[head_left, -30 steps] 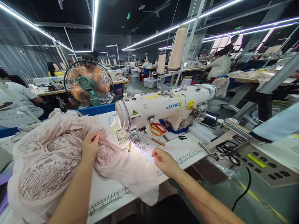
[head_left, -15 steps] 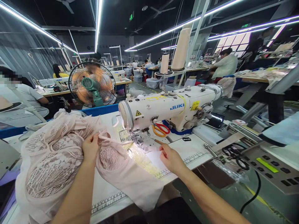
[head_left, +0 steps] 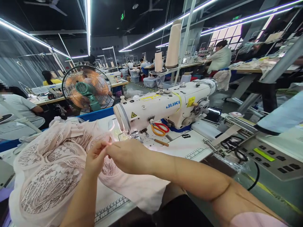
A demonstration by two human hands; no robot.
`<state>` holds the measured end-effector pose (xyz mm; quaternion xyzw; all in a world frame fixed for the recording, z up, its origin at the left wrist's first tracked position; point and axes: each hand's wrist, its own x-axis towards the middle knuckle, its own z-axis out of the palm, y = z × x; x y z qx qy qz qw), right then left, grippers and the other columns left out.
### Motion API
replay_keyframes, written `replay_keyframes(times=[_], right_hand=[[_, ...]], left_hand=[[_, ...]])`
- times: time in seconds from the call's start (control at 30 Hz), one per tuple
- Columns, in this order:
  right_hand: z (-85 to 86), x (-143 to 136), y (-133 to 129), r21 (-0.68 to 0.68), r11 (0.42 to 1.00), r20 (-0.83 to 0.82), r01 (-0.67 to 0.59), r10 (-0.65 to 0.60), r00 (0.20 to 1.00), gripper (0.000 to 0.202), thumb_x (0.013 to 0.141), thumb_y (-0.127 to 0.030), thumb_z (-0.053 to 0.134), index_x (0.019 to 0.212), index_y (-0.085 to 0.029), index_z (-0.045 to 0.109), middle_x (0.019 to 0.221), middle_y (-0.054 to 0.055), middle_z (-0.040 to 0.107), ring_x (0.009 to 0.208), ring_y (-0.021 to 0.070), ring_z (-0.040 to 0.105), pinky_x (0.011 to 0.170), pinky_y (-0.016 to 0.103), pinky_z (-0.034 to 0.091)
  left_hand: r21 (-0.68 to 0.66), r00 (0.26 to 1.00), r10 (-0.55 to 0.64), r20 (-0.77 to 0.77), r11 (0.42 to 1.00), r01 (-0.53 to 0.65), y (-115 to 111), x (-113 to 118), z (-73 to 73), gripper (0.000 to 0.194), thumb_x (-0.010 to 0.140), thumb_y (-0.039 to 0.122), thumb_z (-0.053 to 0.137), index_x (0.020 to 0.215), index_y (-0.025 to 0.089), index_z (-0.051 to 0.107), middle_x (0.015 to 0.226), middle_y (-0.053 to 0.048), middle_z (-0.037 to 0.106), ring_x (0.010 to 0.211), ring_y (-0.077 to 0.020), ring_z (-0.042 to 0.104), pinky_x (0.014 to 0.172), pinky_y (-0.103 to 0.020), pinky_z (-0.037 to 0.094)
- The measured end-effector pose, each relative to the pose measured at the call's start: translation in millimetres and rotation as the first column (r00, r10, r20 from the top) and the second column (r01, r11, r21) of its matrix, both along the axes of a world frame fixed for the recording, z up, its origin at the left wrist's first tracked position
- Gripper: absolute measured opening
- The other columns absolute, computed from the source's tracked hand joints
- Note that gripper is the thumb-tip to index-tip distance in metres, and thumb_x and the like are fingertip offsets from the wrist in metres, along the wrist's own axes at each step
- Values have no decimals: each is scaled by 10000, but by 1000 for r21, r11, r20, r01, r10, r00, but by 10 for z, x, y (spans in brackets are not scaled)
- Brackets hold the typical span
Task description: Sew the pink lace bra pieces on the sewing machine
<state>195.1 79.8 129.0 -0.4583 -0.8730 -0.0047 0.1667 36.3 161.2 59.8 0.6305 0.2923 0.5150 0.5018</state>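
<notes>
A pale pink lace bra [head_left: 132, 186] lies over the machine table, its lower fabric hanging off the front edge. My left hand [head_left: 96, 157] is closed in a pinch on the bra's upper edge. Against it, my right hand [head_left: 132, 156] is also closed, fingertips meeting the left ones at the same spot; what exactly lies between them is mostly hidden. Just behind the hands is the head of a white JUKI sewing machine [head_left: 151, 108]. A thin tool with a wooden handle [head_left: 162, 142] rests on the table right of the needle area.
More pink lace bras [head_left: 52, 176] are heaped at the left. Orange-red scissors [head_left: 159, 128] and a black blade [head_left: 186, 136] lie by the machine. A large fan [head_left: 86, 89] stands behind, thread cones [head_left: 174, 44] above. A control panel [head_left: 272, 160] sits at the right. Other people work at machines around.
My right hand has moved left from beside the wooden-handled tool to meet my left hand at the bra. That tool now lies apart from the hand. The view has shifted slightly.
</notes>
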Motion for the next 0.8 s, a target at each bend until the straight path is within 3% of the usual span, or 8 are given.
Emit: replay_keyframes(times=[0.1, 0.17, 0.27, 0.37, 0.47, 0.57, 0.7, 0.8], right_hand=[[227, -140, 264, -5, 999, 46, -42, 42, 998, 179, 869, -111, 589, 1039, -143, 634, 1026, 85, 670, 836, 190, 648, 562, 264, 417], [343, -200, 374, -77, 996, 110, -35, 44, 993, 184, 830, -101, 638, 1008, -145, 653, 1020, 81, 655, 791, 170, 634, 554, 247, 421], [444, -201, 380, -83, 997, 181, -4, 19, 983, 251, 846, -90, 591, 1071, -177, 663, 1095, 84, 638, 772, 172, 624, 540, 253, 414], [402, -81, 190, 64, 997, 138, 46, -55, 989, 321, 891, -100, 504, 1164, -204, 636, 1261, 106, 586, 790, 191, 631, 549, 280, 422], [137, 97, -84, 91, 986, 63, 137, -143, 988, 276, 909, -118, 476, 1119, -177, 645, 1231, 124, 607, 798, 199, 636, 580, 293, 444], [-375, 249, -302, -112, 973, 93, 203, -193, 977, 176, 930, -167, 491, 956, -156, 665, 935, 88, 670, 754, 198, 635, 596, 291, 458], [-1119, 370, -457, -216, 957, 36, 194, -191, 981, 276, 841, -439, 675, 1001, -214, 665, 1140, 97, 664, 1035, 273, 622, 804, 361, 521], [-1385, 419, -518, -166, 968, -78, 188, -203, 976, 345, 868, -504, 607, 1127, -279, 638, 1319, 79, 614, 1181, 290, 569, 940, 419, 500]], left_hand=[[-187, 997, -82, 3, 979, 81, 30, -36, -14, 390, 438, 287, 910, 697, 193, 634, 517, 28, 567, 466, -140, 538, 428, -260, 452], [-305, 997, -67, 40, 949, 76, 103, -64, -42, 375, 410, 238, 907, 616, 190, 598, 431, 46, 507, 397, -120, 483, 382, -248, 420], [-366, 986, 90, 140, 930, -33, 291, -113, -74, 288, 531, 248, 829, 577, 190, 551, 419, 56, 480, 369, -79, 428, 358, -201, 377], [-417, 929, 279, 243, 895, -159, 499, -167, -90, 92, 686, 222, 680, 708, 194, 595, 638, 12, 637, 545, -92, 590, 497, -180, 496], [-457, 868, 396, 300, 858, -234, 628, -208, -135, 72, 802, 225, 540, 804, 201, 607, 946, -62, 707, 868, -149, 691, 731, -250, 578], [-455, 834, 465, 297, 837, -305, 690, -246, -225, 61, 837, 244, 525, 836, 212, 576, 1060, -79, 675, 963, -195, 682, 763, -312, 584], [-354, 798, 561, 219, 808, -471, 783, -329, -337, 87, 830, 179, 570, 893, 220, 526, 975, -20, 617, 856, -147, 649, 697, -259, 551], [-185, 814, 568, 118, 818, -544, 859, -343, -346, 139, 874, 213, 613, 992, 188, 544, 973, -16, 590, 779, -129, 602, 647, -252, 526]])
